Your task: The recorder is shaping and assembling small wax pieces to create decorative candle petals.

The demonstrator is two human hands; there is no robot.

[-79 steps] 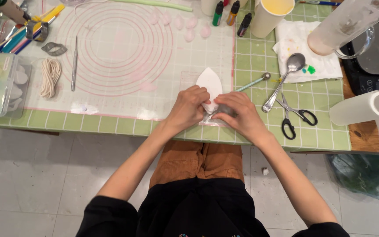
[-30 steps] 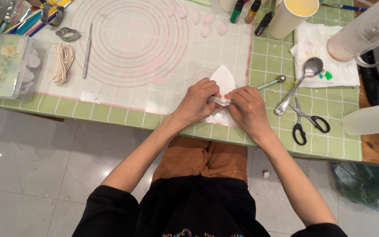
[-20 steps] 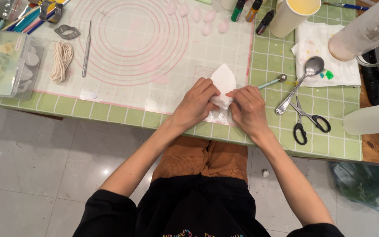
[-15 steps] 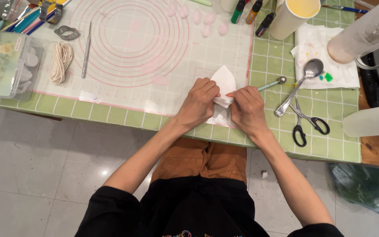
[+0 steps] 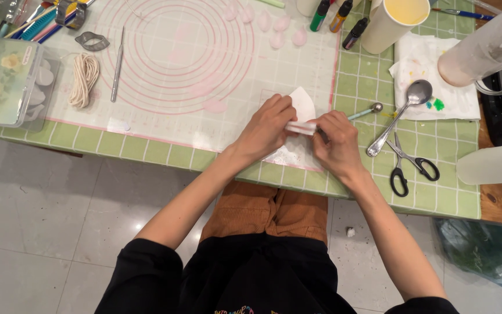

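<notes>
Head cam, frame centre: my left hand [image 5: 268,125] and right hand [image 5: 335,142] both pinch the small white folded sheet [image 5: 302,110] over the pink-ringed silicone mat [image 5: 175,58], keeping it flat. Black-handled scissors [image 5: 408,163] sit handy, right.

- A tabletop [image 5: 437,192] covered by a green cutting mat with a white grid.
- Bare brown wood at the tabletop's right edge.
- A glossy pale grey tiled floor [image 5: 42,232] below, with small bright reflections of overhead light.
</notes>
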